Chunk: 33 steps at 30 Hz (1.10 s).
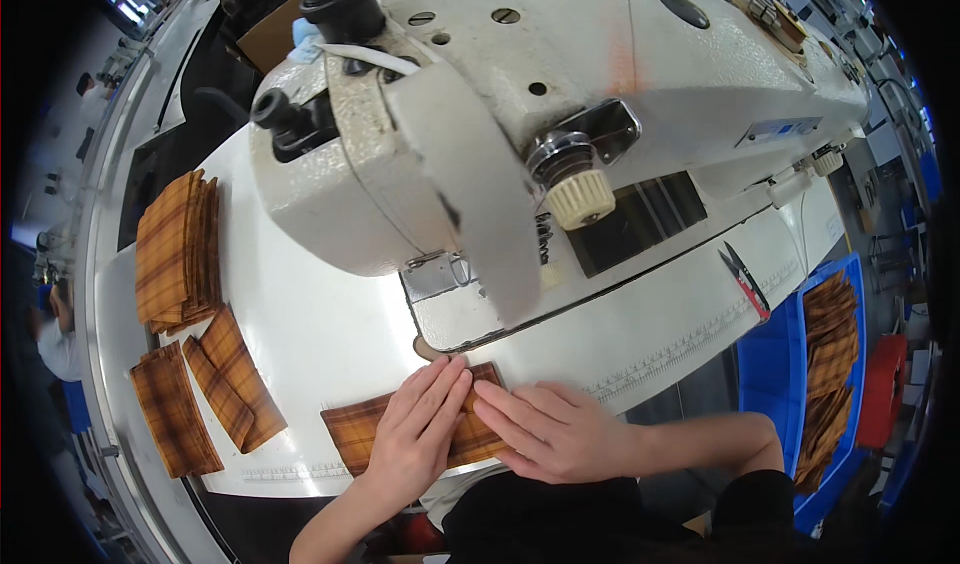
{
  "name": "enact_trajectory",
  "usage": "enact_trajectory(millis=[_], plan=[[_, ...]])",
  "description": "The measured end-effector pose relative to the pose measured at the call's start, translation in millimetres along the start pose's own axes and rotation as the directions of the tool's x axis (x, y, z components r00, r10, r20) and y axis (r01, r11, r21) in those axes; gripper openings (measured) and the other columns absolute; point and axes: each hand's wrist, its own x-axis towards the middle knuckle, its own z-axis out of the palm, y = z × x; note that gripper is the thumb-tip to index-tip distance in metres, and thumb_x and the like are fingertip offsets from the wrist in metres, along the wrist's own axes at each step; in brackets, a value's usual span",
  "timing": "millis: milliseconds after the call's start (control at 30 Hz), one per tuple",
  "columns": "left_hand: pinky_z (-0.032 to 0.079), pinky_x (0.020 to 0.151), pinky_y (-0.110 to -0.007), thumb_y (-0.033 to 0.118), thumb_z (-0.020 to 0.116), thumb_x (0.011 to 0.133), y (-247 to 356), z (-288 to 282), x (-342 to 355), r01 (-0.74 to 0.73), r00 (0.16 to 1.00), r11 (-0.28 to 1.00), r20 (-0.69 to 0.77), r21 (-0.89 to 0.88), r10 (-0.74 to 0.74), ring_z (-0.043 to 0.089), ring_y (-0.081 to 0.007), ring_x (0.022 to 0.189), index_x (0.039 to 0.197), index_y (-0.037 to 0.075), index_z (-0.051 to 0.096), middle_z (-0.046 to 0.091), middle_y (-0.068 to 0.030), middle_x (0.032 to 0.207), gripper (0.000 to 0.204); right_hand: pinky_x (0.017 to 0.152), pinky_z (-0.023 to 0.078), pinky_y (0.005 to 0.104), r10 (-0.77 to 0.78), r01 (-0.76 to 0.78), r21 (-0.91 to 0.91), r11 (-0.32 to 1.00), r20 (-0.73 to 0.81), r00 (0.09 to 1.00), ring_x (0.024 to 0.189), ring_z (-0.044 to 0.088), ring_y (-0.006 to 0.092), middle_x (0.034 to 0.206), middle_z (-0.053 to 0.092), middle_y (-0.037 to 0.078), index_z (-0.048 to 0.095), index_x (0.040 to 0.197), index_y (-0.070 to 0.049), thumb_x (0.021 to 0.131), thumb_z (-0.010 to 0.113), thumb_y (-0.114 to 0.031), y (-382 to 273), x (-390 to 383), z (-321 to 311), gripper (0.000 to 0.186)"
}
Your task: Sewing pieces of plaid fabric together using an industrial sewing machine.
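An orange-brown plaid fabric piece lies at the front edge of the white table. My left hand rests on it, fingers stretched out and lying flat, tips near its far edge. My right hand lies on its right part with fingers extended, fingertips beside the left hand's. Both are open, partly covering the piece. Just beyond them stands a white industrial sewing machine. At the left are a tall plaid fabric stack, a shorter stack and a folded piece.
Black-and-red thread snips lie right of my hands on the white table. A blue bin with plaid pieces stands at the right, a red object beyond it. Another person is at the far left.
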Motion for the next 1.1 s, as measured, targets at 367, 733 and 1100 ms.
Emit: enact_trajectory(millis=[367, 733, 1100], plan=[[0.041, 0.108, -0.048, -0.005, 0.065, 0.08, -1.3, 1.9, -11.4, 0.055, 0.995, 0.998, 0.086, -0.029, -0.052, 0.051, -0.0375, 0.128, 0.126, -0.006, 0.059, 0.056, -0.0187, 0.137, 0.047, 0.096, 0.044, 0.0315, -0.058, 0.057, -0.141, 0.988, -0.001, 0.998, 0.113, 0.052, 0.0238, 0.137, 0.055, 0.018, 0.06, 0.125, 0.008, 0.093, 0.057, -0.038, 4.9, 1.1, 5.5, 0.056], [0.033, 0.113, -0.05, 0.007, 0.065, 0.085, -12.2, -5.8, 3.2, 0.015, 0.988, 1.0, 0.155, 0.015, -0.017, 0.041, -0.0376, 0.139, 0.137, -0.004, 0.051, 0.046, -0.0193, 0.147, 0.055, 0.095, 0.043, 0.0352, -0.052, 0.057, -0.117, 0.991, 0.049, 0.997, 0.11, 0.053, 0.0264, 0.13, 0.059, 0.02, 0.06, 0.123, 0.012, 0.093, 0.056, -0.044, 16.5, 16.7, -5.4, 0.063], [0.05, 0.084, -0.038, 0.002, 0.071, 0.08, -45.3, 1.3, 59.3, -0.124, 0.979, 0.978, -0.141, 0.17, 0.148, 0.059, -0.0308, 0.095, 0.107, -0.006, 0.066, 0.061, -0.0162, 0.103, 0.028, 0.099, 0.042, 0.0408, -0.059, 0.056, -0.063, 0.996, -0.035, 0.998, 0.107, 0.057, 0.0274, 0.126, 0.061, 0.018, 0.061, 0.121, 0.01, 0.092, 0.058, -0.043, 69.7, 53.2, -3.6, 0.061]])
